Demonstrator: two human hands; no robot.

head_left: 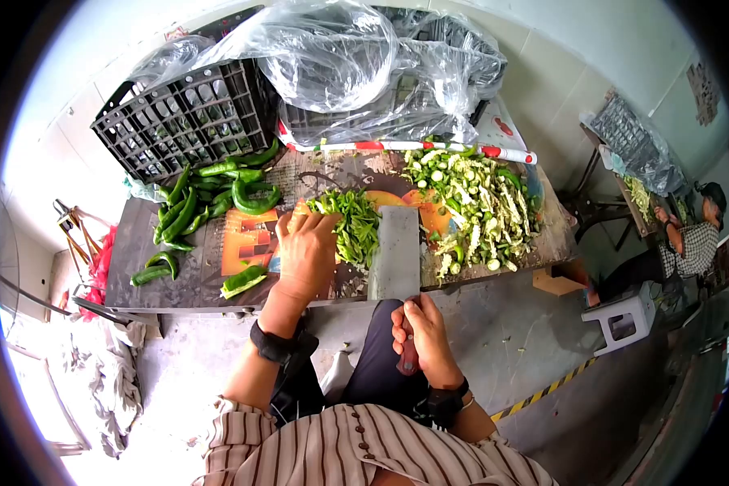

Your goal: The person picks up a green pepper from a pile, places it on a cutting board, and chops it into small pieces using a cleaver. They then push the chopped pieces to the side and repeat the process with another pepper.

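My right hand (424,340) is wrapped round the dark handle of a cleaver (398,253). Its broad grey blade lies over the table's front edge, against the right side of a heap of sliced green pepper (352,227). At the heap's left side is my left hand (306,251), fingers apart and slightly bent, the tips touching or just above the slices. A pepper half (243,280) lies left of that hand, near the front edge. Farther left and back are several whole green peppers (182,215). To the blade's right spreads a pile of pepper cores and stem ends (478,211).
A black plastic crate (190,117) stands tilted at the back left of the table (142,243). Clear plastic sheeting (340,57) covers more crates behind. A red-and-white tube (413,147) lies across the back. Another person (692,243) sits at the far right beside a white stool (628,317).
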